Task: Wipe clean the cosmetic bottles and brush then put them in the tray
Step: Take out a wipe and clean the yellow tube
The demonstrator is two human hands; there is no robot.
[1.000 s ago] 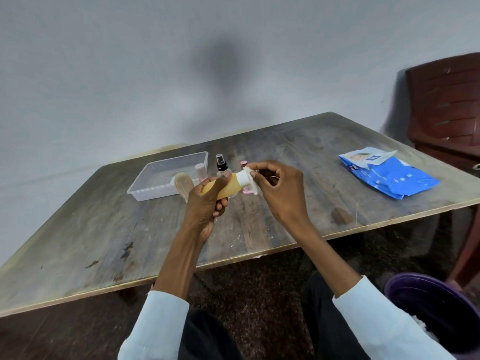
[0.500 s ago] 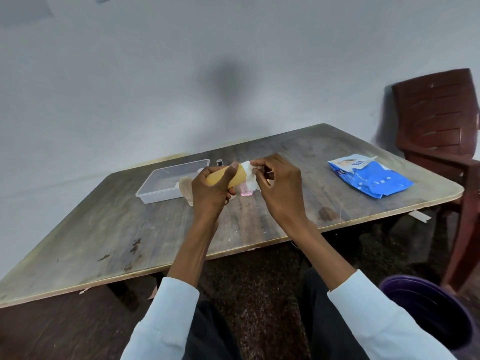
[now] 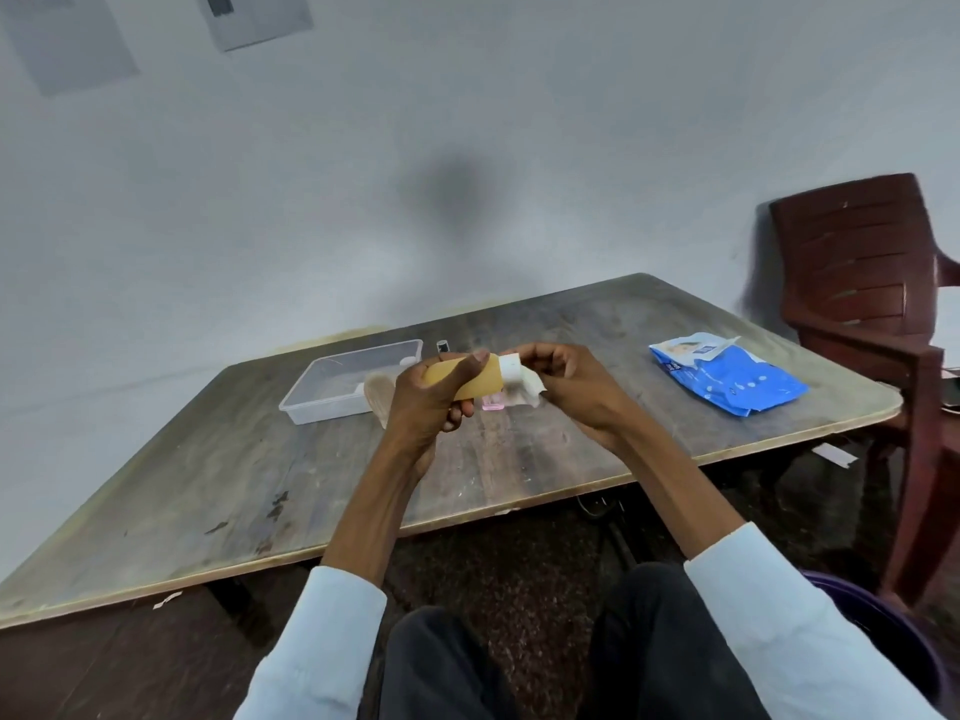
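Note:
My left hand grips a yellow cosmetic bottle with a white cap, held sideways above the table. My right hand pinches a white wipe against the cap end. Behind the hands, a clear plastic tray sits on the table with nothing visible inside. A brush with tan bristles lies just right of the tray. The black top of a spray bottle and a small pink bottle peek out behind my hands.
A blue pack of wipes lies on the right side of the wooden table. A dark red plastic chair stands at the right end. A purple bin sits on the floor at lower right.
The camera has tilted up, so the table sits lower in view. Both hands keep hold of the bottle and wipe, with the wipe still working at the cap.

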